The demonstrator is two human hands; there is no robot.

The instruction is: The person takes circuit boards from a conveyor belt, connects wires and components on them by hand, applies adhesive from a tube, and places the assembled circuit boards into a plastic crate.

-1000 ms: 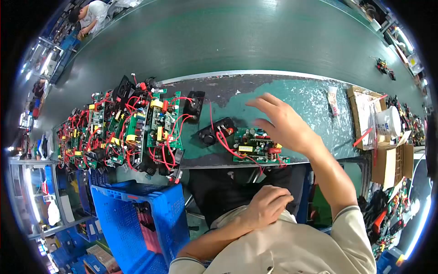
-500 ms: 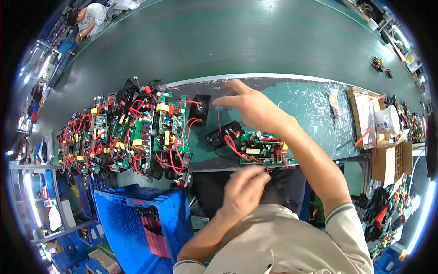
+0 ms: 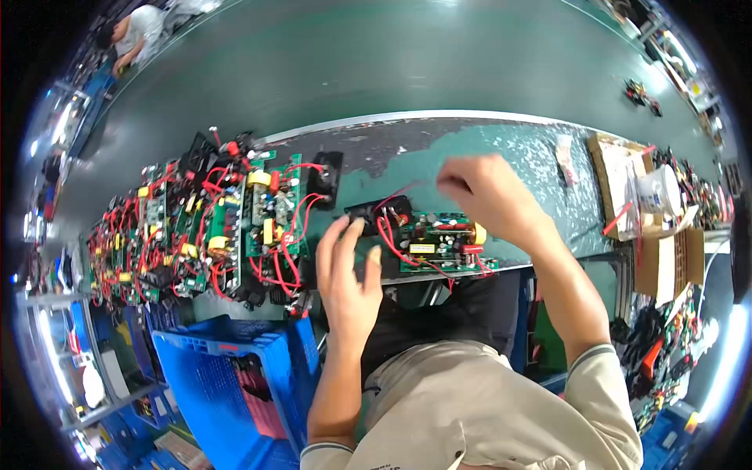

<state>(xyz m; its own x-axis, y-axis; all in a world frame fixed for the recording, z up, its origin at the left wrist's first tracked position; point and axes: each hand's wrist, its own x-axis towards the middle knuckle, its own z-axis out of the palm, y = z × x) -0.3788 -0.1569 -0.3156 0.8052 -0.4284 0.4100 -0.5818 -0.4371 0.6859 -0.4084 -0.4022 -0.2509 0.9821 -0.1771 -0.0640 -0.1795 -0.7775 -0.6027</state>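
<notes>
A green circuit board (image 3: 446,244) with red wires lies near the bench's front edge. At its left end is a black part (image 3: 368,217), wired to the board. My left hand (image 3: 345,286) is beside this part, fingers spread and fingertips at its lower left edge. Above the board, my right hand (image 3: 497,196) is closed in a pinch. A thin red wire (image 3: 403,190) runs from the black part toward its fingertips; the pinched end is hard to see.
Many wired boards (image 3: 196,219) crowd the left side, beside another black part (image 3: 325,180). A blue crate (image 3: 204,376) stands below. At the right are a cardboard box (image 3: 615,188) and a small packet (image 3: 565,160). A co-worker (image 3: 137,35) is at the far left.
My right hand has moved right and closed, and the thin wire now slants right toward it. My left hand has moved left and up to the black part, its fingers spread.
</notes>
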